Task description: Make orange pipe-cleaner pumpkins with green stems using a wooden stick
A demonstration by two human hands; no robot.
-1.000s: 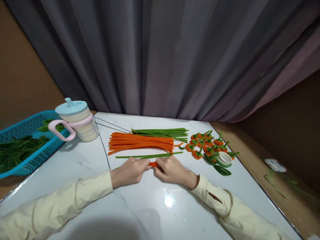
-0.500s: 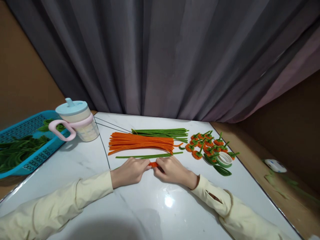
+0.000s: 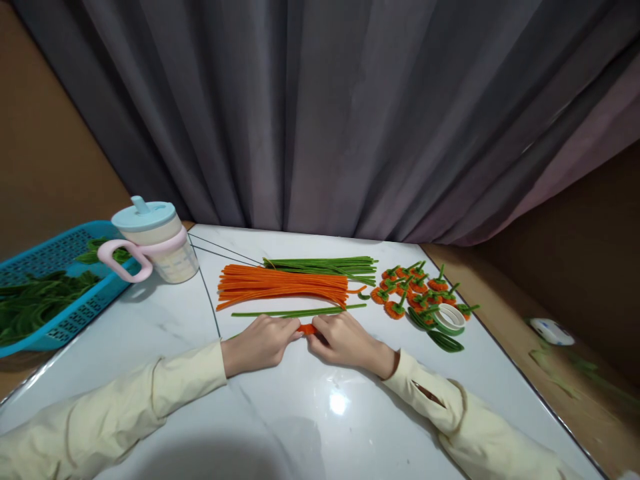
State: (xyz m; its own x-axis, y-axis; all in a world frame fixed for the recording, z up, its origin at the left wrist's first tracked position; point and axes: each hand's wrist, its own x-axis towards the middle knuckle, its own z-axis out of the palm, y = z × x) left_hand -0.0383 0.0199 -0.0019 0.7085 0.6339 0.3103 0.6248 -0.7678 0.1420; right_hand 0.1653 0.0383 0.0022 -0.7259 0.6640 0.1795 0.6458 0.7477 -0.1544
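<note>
Short orange pipe cleaner piece (image 3: 307,328), fuzzy, lying flat and roughly level on the white marble table (image 3: 300,413). Pinched at both ends between left hand (image 3: 260,343) and right hand (image 3: 345,341), only the middle showing between fingertips.

Light falls on me from overhead, leaving a small bright glare spot on the glossy white table (image 3: 320,427) just this side of my wrists, with a soft dark shadow near the bottom edge. The curtain (image 3: 320,113) behind is dim and evenly lit. The edges bow outward, and the far right floor looks smeared.
</note>
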